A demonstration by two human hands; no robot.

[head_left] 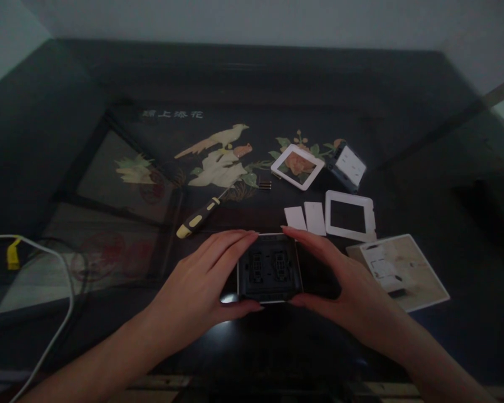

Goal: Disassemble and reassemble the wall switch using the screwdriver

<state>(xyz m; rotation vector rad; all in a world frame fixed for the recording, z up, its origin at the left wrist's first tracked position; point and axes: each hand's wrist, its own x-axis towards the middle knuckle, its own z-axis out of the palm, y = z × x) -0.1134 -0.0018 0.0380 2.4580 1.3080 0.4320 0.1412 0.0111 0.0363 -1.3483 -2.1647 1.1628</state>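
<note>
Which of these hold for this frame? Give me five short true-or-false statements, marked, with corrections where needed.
1. The left hand and right hand both hold the dark square unit. True.
2. The screwdriver is in the right hand. False: the screwdriver lies on the table, beyond the left hand.
3. Two white frames lie on the table, one farther away and one nearer. True.
4. The white cable runs along the right side of the picture. False: the white cable is on the left.
5. Two small white panels lie side by side. True.
</note>
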